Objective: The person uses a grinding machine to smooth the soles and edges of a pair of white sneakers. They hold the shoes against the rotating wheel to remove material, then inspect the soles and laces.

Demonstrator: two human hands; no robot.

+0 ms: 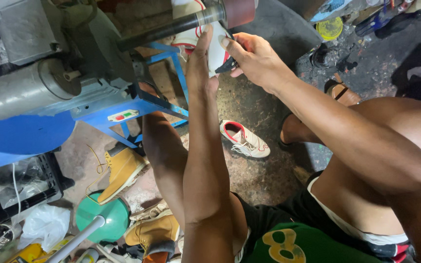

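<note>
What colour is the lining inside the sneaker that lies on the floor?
Red; the sneaker itself is white with white laces. The head view shows it, just right of the left forearm.

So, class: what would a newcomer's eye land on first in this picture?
Top centre, the left hand and right hand press a white shoe against the machine's roller. Below them a white sneaker lies on the floor, and tan boots stand lower left by a green base.
</note>
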